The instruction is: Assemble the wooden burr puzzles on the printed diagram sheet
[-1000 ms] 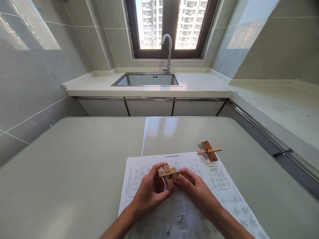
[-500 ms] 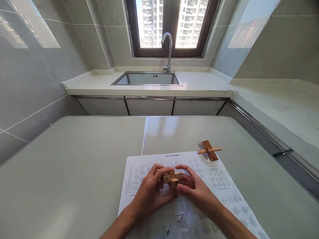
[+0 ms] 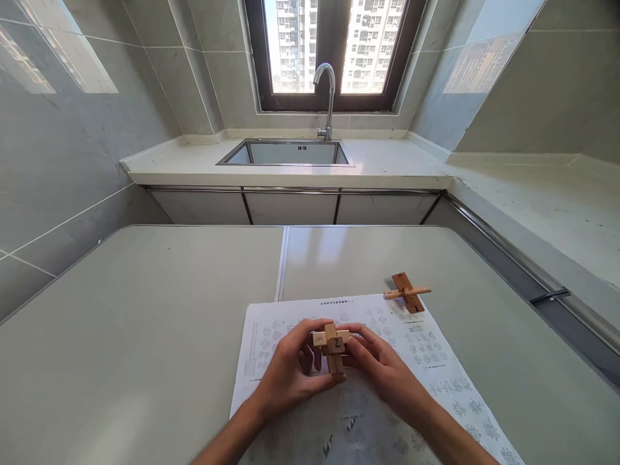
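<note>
Between my two hands is a small wooden interlocking block puzzle (image 3: pixel 334 345), built of light crossed bars with dark letters on some ends. My left hand (image 3: pixel 293 368) is closed around it, fingers behind and above, thumb under its lower end. From the other side my right hand (image 3: pixel 378 355) grips its right bar between thumb and fingers. Both hands are above a printed instruction sheet (image 3: pixel 264 336) full of small diagrams. At the sheet's far right corner lies a second wooden puzzle piece (image 3: pixel 407 292), a brown flat slat crossed by a thin stick.
The pale table (image 3: pixel 145 336) spreads under the sheet, with a seam (image 3: pixel 281 265) running away from me. Beyond it stands a counter (image 3: pixel 387 155) with a sink (image 3: pixel 290 154) and a tap (image 3: pixel 330 97). Tiled walls rise at both sides.
The block puzzle has been turned, so a lettered end now faces me. My right thumb has moved up onto its right bar; the left hand keeps its hold.
</note>
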Demonstrator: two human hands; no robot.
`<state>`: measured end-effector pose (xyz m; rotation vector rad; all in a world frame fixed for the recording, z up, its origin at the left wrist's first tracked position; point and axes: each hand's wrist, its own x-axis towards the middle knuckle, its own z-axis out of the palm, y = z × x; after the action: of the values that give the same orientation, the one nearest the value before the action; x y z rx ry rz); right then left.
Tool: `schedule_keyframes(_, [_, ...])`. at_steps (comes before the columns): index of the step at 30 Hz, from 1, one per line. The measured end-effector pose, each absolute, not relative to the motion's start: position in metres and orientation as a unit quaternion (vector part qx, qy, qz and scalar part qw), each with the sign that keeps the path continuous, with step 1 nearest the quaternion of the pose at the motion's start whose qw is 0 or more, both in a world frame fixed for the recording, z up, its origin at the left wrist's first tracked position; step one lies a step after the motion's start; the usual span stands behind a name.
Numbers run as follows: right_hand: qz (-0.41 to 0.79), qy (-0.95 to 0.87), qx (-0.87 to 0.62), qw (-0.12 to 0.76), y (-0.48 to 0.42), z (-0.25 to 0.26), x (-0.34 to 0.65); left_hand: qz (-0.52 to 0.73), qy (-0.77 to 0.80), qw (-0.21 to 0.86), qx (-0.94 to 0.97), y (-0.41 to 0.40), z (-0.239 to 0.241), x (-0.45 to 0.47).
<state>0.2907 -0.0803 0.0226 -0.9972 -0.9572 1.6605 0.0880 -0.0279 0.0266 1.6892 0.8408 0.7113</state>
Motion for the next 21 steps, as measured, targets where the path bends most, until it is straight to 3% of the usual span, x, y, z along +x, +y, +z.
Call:
schedule_keyframes(14, [0.598, -0.473, -0.462, 0.453, -0.081, 0.009, 0.289, 0.318, 0.321, 0.475, 0.755, -0.029, 0.025, 0.090])
schedule_keyframes(21, [0.642, -0.412, -0.462, 0.452, -0.078, 0.013, 0.289, 0.303, 0.332, 0.495, 0.744, -0.030, 0.025, 0.088])
